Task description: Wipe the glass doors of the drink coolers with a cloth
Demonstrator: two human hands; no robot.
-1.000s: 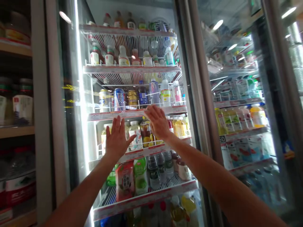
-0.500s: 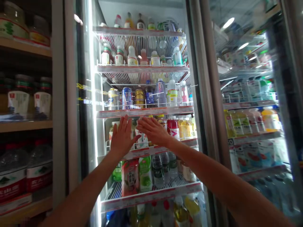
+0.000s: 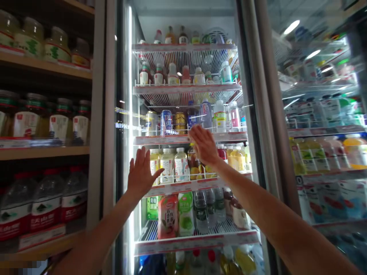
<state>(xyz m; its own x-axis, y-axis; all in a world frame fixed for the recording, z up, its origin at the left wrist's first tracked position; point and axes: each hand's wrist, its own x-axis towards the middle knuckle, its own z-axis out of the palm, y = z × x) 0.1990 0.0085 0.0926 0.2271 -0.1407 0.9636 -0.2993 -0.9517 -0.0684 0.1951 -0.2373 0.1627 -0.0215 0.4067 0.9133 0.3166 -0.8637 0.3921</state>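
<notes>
Both arms reach forward before a lit drinks fridge. My left hand point(image 3: 141, 172) is held up with the thumb spread from the fingers, holding nothing, in front of a pale-labelled bottle point(image 3: 167, 164) row. Higher and further right, my right hand point(image 3: 204, 144) is raised with its fingers stretched out and nothing held. It overlaps the edge of the shelf point(image 3: 169, 139) with cans; whether it touches glass I cannot tell. Behind the hands are a blue can point(image 3: 166, 122), a gold can point(image 3: 180, 122), a red pouch point(image 3: 168, 216) and a green pouch point(image 3: 185, 214).
To the left, a wooden shelf point(image 3: 46, 152) bears jars and large red-labelled water bottles point(image 3: 44, 200). A grey metal door frame point(image 3: 269, 95) rises at the right, with another drinks fridge point(image 3: 329, 131) beyond it. Ceiling lights reflect on glass.
My hands have moved apart: the right one is further right and higher, while the left stays low at the left. The view has shifted left, so more of the wooden shelving shows.
</notes>
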